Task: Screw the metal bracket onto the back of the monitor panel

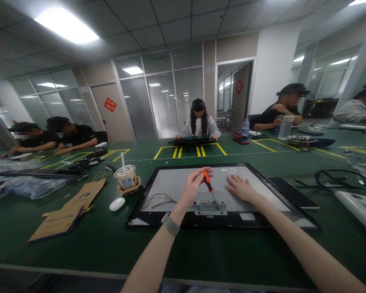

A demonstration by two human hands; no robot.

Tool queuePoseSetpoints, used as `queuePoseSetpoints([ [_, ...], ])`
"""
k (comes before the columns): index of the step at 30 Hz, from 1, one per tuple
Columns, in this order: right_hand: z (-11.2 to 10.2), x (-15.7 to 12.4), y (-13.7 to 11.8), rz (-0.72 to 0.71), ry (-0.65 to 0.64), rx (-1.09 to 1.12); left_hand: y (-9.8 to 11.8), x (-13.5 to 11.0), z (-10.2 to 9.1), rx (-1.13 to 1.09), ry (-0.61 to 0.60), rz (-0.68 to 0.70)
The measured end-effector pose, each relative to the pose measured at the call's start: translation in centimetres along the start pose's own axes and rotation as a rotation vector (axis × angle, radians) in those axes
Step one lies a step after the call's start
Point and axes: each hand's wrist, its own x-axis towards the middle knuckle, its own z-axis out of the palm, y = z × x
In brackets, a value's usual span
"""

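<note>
Left fingers (206,169) gripping screwdriver (208,182), right fingers (233,181) splayed on probable display panel (171,181), green table (103,252), open door (240,97) at twelve o'clock

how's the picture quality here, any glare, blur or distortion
Head view: the ceiling light at upper left is blown out to white; head view: wide-angle distortion, the white device looking stretched at the right edge; head view: soft detail, so print on the paper bag is unreadable and the tip of the screwdriver unclear.
</note>
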Motion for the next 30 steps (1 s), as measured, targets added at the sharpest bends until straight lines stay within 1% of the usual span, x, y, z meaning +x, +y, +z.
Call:
queuePoseSetpoints([
  [2, 0.0, -0.1, 0.1, -0.005, 0.011, 0.006, 0.0, 0.0, -0.1, 0.024, 0.014, -0.014],
  [5, -0.2, -0.5, 0.4, -0.022, 0.006, 0.035, -0.4, 0.0, -0.3, 0.124, 0.118, 0.029],
  [7, -0.2, -0.8, 0.5, -0.03, -0.005, 0.049, -0.7, 0.1, -0.3, 0.184, 0.139, 0.042],
  [10, -0.2, -1.0, 0.5, -0.034, 0.002, 0.057, -0.9, 0.1, -0.2, 0.145, 0.125, 0.055],
  [13, -0.1, -1.0, 0.5, -0.035, 0.018, 0.063, -0.7, 0.1, 0.0, 0.091, 0.078, 0.042],
  [16, 0.2, -0.8, 0.4, -0.039, 0.035, 0.061, -0.2, 0.0, -0.1, 0.11, 0.07, 0.023],
  [19, 0.5, -0.7, 0.5, -0.048, 0.059, 0.056, 0.0, 0.0, -0.3, 0.252, 0.164, 0.079],
  [21, 0.6, -0.6, 0.5, -0.044, 0.068, 0.054, -0.1, 0.0, -0.4, 0.31, 0.204, 0.093],
  [23, 0.7, -0.5, 0.5, -0.034, 0.066, 0.056, -0.4, 0.1, -0.5, 0.282, 0.2, 0.067],
  [27, 0.7, -0.5, 0.5, -0.031, 0.049, 0.052, -0.7, 0.0, -0.2, 0.137, 0.139, 0.018],
  [30, 0.7, -0.6, 0.5, -0.033, 0.053, 0.054, -0.4, -0.2, 0.0, 0.17, 0.106, 0.031],
])
